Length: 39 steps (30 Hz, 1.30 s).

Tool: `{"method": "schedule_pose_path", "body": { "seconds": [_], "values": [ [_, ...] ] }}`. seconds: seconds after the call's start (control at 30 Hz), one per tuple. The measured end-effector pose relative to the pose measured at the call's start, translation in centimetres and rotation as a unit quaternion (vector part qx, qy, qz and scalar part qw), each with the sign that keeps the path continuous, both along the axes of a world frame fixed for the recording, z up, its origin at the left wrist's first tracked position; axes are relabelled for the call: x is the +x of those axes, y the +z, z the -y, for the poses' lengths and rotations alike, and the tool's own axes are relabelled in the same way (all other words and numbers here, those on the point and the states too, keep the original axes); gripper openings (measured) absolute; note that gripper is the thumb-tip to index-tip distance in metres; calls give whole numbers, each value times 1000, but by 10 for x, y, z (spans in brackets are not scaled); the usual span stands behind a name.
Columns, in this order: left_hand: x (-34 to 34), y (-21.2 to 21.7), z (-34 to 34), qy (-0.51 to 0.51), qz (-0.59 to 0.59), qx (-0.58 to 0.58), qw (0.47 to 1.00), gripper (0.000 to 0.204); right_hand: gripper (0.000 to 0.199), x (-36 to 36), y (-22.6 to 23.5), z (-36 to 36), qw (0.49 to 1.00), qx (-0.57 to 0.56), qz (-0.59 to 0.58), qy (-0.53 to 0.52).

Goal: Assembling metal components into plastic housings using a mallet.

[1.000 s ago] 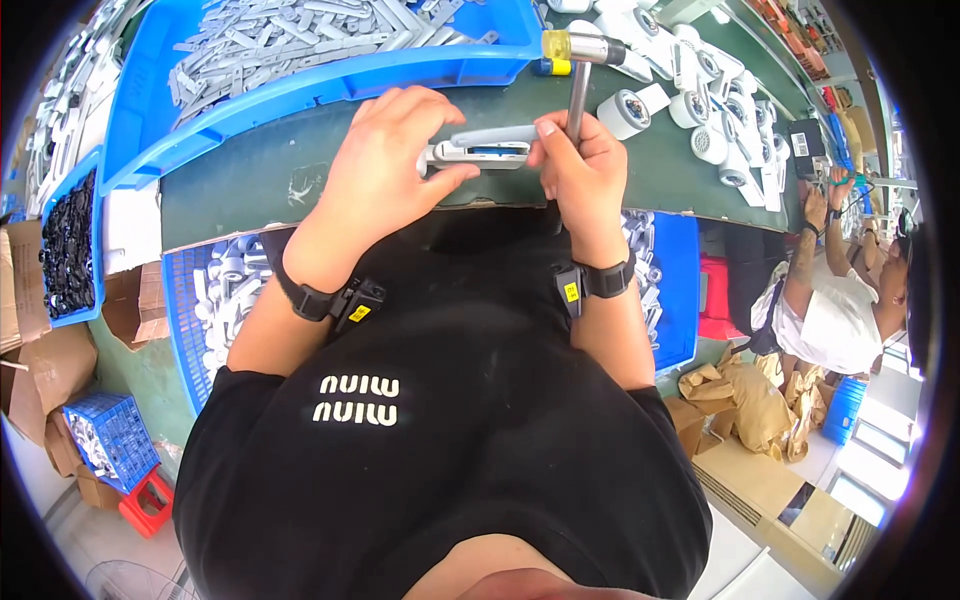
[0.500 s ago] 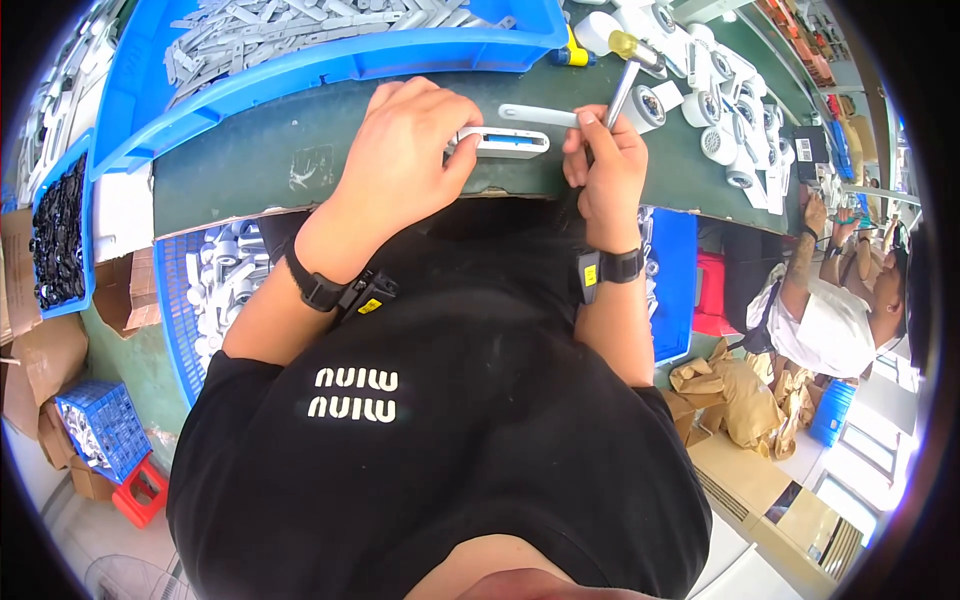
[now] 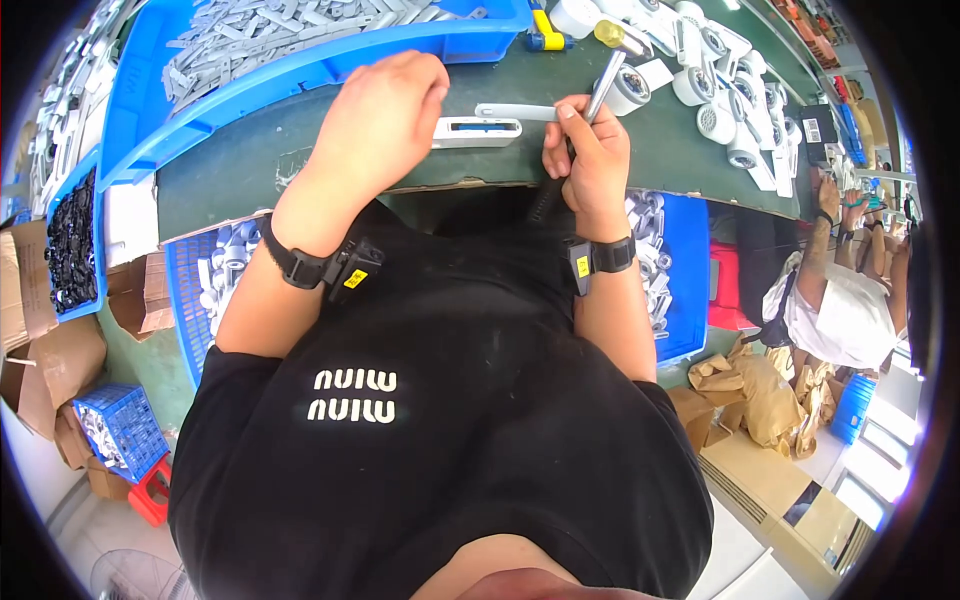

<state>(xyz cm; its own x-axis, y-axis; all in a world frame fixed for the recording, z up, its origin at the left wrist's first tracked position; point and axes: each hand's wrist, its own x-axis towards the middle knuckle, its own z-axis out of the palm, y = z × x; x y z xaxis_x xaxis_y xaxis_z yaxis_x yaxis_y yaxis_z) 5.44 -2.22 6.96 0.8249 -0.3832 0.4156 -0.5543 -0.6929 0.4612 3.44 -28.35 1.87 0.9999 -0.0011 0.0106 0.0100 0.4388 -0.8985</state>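
Right hand (image 3: 595, 155) clamped on a pale strip (image 3: 512, 111) and a hammer (image 3: 604, 88), left hand (image 3: 380, 125) beside a white housing (image 3: 475, 141)

Thumb and fingers of the right hand pinch the right end of the strip, which points leftward and lies roughly level. The same hand is closed around the hammer, whose metal shaft slants up to the right, toward a head with a translucent yellow end; its black grip shows below the palm. The left hand has its fingers bent together over the near side of the surface (image 3: 235, 175). Whether its fingertips touch the housing or stand just off it, I cannot tell.

The housing is long, with a rounded right end and a slot showing blue inside. It sits between the two hands: its left end is right next to the left hand, its right end a little short of the right hand's fingers. The strip is just beyond it, on the side away from the body, and partly alongside it.

Farther off, a blue tray (image 3: 330, 76) filled with grey strips (image 3: 290, 35) stands past the left hand. A yellow-and-black object (image 3: 547, 33) lies near the tray's right end. White round-headed parts (image 3: 715, 122) crowd the surface to the right of the hammer.
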Motion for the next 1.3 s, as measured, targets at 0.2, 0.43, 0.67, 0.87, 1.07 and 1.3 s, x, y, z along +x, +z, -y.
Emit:
{"method": "schedule_pose_path", "body": {
  "seconds": [0.2, 0.43, 0.67, 0.87, 1.07, 1.3],
  "values": [
    [-6, -5, -16, 11, 44, -54, 998, 22, 9, -3, 3, -5, 999, -43, 17, 2],
    [-22, -7, -21, -28, 9, -79, 996, 26, 11, -9, 25, -34, 983, -182, -12, 21],
    [-20, -16, -28, -69, 31, -80, 994, 22, 11, -8, 29, -37, 967, -252, -23, 12],
    [-22, -22, -26, -76, 67, -95, 990, 12, 14, -7, 37, -36, 953, -301, -37, 18],
    [-26, -15, -21, -46, 35, -62, 996, 13, 21, -4, 19, -31, 895, -442, 48, -21],
    [-32, -6, -6, -10, 76, 12, 997, 14, 25, -1, 30, -25, 920, -387, -19, 52]
  ]
}}
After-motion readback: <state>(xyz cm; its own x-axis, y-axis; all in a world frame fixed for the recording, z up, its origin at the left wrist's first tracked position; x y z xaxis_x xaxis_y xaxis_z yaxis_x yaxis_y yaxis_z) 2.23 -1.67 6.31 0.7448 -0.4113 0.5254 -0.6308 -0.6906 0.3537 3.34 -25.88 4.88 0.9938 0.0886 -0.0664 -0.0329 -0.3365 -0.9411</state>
